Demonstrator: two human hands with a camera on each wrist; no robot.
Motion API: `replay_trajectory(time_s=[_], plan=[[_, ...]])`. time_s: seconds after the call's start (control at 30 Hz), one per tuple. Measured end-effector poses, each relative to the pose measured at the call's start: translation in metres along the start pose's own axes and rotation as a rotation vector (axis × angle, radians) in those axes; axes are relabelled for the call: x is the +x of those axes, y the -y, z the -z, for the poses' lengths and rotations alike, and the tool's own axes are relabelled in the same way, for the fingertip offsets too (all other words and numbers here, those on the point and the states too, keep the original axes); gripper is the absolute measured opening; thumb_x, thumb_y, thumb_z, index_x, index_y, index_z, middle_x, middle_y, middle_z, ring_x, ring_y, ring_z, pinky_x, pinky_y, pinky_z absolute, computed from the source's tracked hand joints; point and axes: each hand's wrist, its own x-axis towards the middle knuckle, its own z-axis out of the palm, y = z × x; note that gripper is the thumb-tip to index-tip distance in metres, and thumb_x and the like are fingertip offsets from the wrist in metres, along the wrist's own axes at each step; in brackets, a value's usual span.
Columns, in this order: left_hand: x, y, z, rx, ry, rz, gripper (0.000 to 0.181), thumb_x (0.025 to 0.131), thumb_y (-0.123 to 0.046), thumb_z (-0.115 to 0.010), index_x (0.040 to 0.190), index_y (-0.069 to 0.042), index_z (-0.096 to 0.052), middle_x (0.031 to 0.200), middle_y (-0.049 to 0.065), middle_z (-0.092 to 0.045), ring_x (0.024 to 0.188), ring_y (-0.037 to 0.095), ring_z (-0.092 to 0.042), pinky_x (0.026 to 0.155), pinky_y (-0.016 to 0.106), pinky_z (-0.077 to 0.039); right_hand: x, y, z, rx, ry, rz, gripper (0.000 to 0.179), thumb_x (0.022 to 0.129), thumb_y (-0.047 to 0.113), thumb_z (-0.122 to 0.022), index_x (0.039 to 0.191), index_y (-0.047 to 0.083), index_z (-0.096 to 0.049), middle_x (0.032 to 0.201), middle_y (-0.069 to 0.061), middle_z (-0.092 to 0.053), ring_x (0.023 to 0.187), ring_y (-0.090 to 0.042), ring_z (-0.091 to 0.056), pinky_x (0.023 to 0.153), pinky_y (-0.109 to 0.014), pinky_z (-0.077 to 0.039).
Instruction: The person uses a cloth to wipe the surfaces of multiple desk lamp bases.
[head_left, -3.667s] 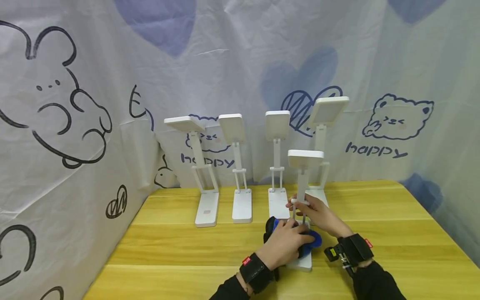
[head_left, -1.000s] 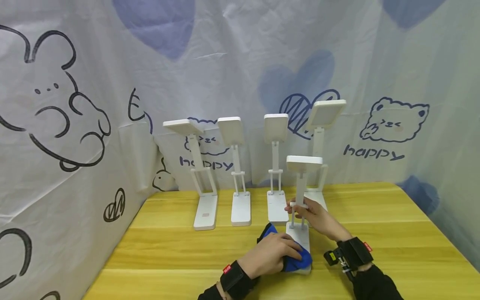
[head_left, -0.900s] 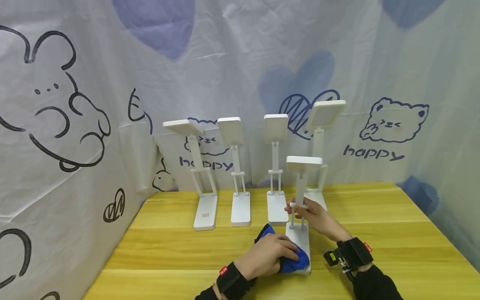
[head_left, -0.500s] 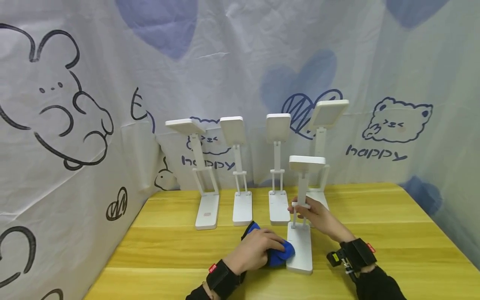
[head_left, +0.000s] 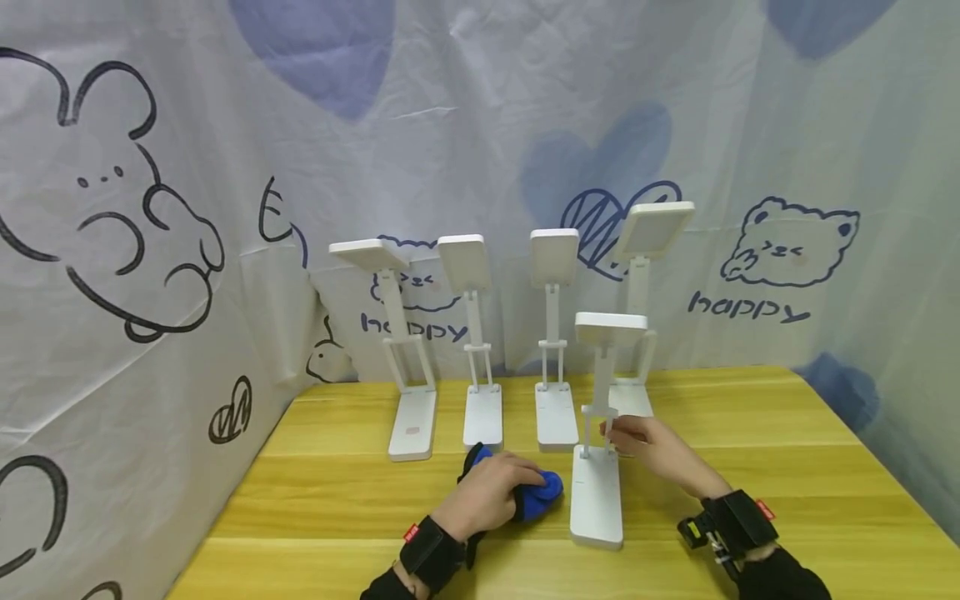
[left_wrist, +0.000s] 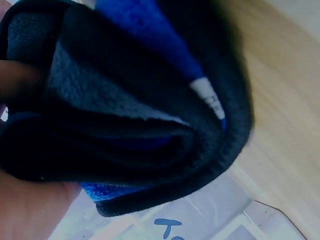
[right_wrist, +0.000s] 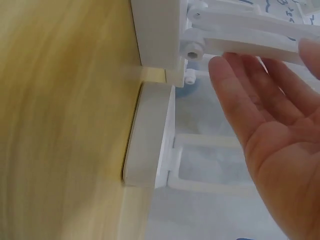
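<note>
My left hand grips a bunched blue cloth with dark edging, left of the front lamp's base and apart from it. Folds of the cloth fill much of the left wrist view, thumb and a finger at its edge. The white folding desk lamp stands upright at the front, its head tilted toward me. Right behind its lower arm is my right hand. In the right wrist view this hand's fingers are extended and loose, fingertips right at the lamp's lower struts, not wrapped round them.
Behind stand more white desk lamps: one at far left, two in the middle, and one at right, partly hidden by the front lamp. A printed curtain hangs behind the wooden table.
My left hand has drawn the cloth off the front lamp's base to the left. My right hand has let go of the lamp's arm and shifted slightly down and right.
</note>
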Motion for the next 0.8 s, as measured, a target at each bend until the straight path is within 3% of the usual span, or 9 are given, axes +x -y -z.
replay_trajectory(time_s=[0.3,0.53,0.67,0.8], plan=[[-0.0008,0.0019,0.0024,-0.022,0.016,0.081,0.054,0.082,0.015,-0.050,0.117,-0.020,-0.074,0.119,-0.002,-0.069,0.112,0.015,-0.064,0.096,0.028,-0.052,-0.0014,-0.0001,0.0017,0.055,-0.050,-0.010,0.040,0.103,0.026,-0.050,0.129,-0.004,-0.056,0.121,-0.021,-0.062,0.113,-0.036,-0.062,0.088,-0.030,-0.057],[-0.0011,0.0011,0.0022,0.022,-0.018,0.145,0.051,0.081,0.011,-0.054,0.117,-0.019,-0.073,0.117,-0.004,-0.070,0.111,0.016,-0.065,0.095,0.031,-0.053,-0.0018,0.0010,0.0023,0.056,-0.082,-0.046,0.029,0.101,0.021,-0.054,0.116,-0.003,-0.060,0.104,-0.017,-0.065,0.095,-0.030,-0.068,0.081,-0.032,-0.059],[-0.0015,0.0019,0.0013,0.063,-0.039,0.181,0.050,0.081,0.007,-0.057,0.119,-0.021,-0.072,0.116,-0.004,-0.071,0.109,0.016,-0.066,0.093,0.032,-0.054,-0.0029,0.0020,0.0056,0.026,-0.027,-0.066,0.031,0.101,0.024,-0.053,0.108,-0.003,-0.066,0.096,-0.016,-0.069,0.088,-0.029,-0.068,0.076,-0.029,-0.059],[-0.0029,0.0023,0.0003,0.105,-0.038,0.194,0.050,0.082,0.003,-0.058,0.123,-0.022,-0.070,0.118,-0.002,-0.070,0.108,0.018,-0.066,0.089,0.034,-0.056,-0.0023,0.0020,0.0058,0.015,0.114,-0.070,0.032,0.101,0.023,-0.054,0.106,-0.004,-0.070,0.094,-0.014,-0.071,0.084,-0.025,-0.069,0.073,-0.030,-0.059]])
